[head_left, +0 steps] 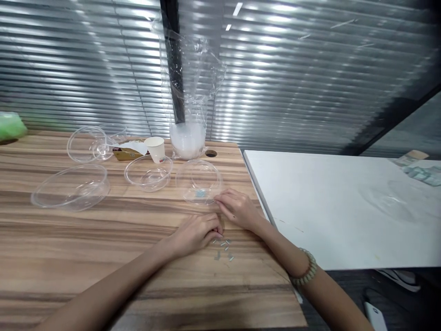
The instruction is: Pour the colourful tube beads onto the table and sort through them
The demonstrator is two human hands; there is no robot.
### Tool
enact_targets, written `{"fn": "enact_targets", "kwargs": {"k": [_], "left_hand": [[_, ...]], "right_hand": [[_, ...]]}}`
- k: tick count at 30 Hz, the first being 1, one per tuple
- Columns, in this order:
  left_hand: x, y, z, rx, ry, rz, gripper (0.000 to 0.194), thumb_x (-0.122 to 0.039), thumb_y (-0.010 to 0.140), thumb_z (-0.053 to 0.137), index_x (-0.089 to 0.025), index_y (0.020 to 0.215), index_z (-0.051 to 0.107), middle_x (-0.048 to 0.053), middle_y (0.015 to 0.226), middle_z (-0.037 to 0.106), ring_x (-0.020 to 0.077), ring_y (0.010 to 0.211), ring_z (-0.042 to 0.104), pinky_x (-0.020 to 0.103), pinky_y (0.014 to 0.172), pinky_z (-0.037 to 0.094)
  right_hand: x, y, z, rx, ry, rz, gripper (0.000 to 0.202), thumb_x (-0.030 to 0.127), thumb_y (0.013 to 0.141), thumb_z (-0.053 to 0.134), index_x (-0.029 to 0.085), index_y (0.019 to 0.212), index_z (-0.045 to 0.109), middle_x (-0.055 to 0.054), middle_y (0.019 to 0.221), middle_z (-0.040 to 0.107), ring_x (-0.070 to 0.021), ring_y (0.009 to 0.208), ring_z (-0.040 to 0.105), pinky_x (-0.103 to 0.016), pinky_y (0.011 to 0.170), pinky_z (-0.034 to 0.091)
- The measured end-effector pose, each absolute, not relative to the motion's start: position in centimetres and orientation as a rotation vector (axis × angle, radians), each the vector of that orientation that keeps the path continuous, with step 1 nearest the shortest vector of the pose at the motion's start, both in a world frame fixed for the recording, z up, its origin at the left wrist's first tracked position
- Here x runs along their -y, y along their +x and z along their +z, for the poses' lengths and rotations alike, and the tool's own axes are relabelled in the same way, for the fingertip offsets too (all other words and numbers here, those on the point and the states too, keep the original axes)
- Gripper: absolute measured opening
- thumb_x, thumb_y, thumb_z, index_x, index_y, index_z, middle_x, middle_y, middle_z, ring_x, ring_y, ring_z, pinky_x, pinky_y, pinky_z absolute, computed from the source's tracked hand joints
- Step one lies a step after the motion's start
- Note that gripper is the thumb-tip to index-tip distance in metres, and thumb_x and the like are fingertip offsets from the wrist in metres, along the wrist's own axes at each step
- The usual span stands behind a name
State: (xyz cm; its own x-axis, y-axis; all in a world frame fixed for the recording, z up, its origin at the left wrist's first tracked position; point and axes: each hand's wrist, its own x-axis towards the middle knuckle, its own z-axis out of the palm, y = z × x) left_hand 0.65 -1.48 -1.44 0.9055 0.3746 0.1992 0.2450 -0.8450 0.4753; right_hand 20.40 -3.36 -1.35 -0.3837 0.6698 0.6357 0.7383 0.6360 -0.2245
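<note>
While both of my hands rest on the wooden table [103,239], I see my left hand [198,232] lying knuckles up with its fingers curled together, the tips pressed down at the near edge of a scatter of small silvery pieces [223,248]. They lie loose on the wood just below and to the right of that hand; each looks short and oblong, but they are too small for me to tell which way any one of them points, and the group as a whole trails from the fingertips toward me and a little to the right. My right hand [237,209] sits just beyond, fingers bent and close together, their tips touching the near rim of a clear round bowl [199,179] that stands upright, mouth up, with a few bluish bits on its bottom. Whether either hand pinches a piece I cannot tell. A beaded bracelet [306,271] circles my right wrist. Further left stand a second clear bowl [149,172] and a wider clear oval dish [70,186], well apart from my hands, with a paper cup [155,148] behind them. Right of my hands the wood ends close by at a straight edge where a white table [327,207] adjoins; to the left and toward me the wood lies open.
</note>
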Motion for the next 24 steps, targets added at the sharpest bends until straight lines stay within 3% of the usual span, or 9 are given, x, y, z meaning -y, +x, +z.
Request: {"fn": "enact_targets", "kwargs": {"k": [18,24], "left_hand": [[1.8,0.6,-1.8,-0.476,2.857,0.323,0.016,-0.017,0.095,0.044,-0.018,0.09,0.06,0.003,0.092,0.064,0.0152,0.075,0.06,0.024,0.064,0.044],[1.9,0.4,-1.0,-0.403,2.715,0.467,0.024,-0.026,0.098,0.038,-0.017,0.102,0.06,0.007,0.098,0.064,0.0183,0.089,0.06,0.027,0.076,0.048]], "right_hand": [[3.1,20.7,-1.6,2.195,-1.111,-0.07,0.018,0.012,0.09,0.049,0.016,0.098,0.065,-0.009,0.088,0.069,-0.0197,0.083,0.065,-0.031,0.072,0.053],[3.3,20.4,-1.2,2.089,-1.163,0.023,0.019,0.013,0.089,0.05,0.015,0.097,0.067,-0.009,0.089,0.072,-0.02,0.084,0.066,-0.033,0.076,0.053]]}}
